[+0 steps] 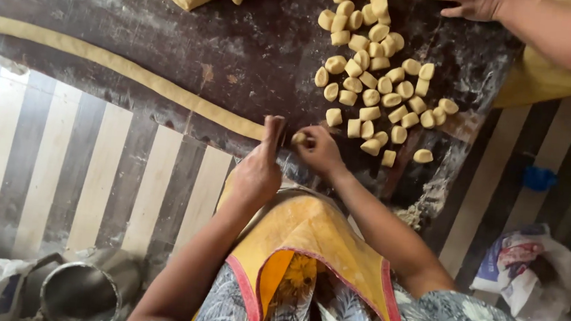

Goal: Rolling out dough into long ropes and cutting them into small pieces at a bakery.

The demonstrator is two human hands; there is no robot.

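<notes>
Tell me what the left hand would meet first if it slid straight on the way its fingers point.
The left hand stands on edge, fingers pointing away from the body. Straight ahead is the cut end of the long dough rope, which it already seems to touch; beyond that, only bare dark board.

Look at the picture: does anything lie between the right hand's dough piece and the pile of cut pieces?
Nothing visible does. The right hand holds a dough piece; only bare dark board separates it from the nearest cut pieces.
</notes>
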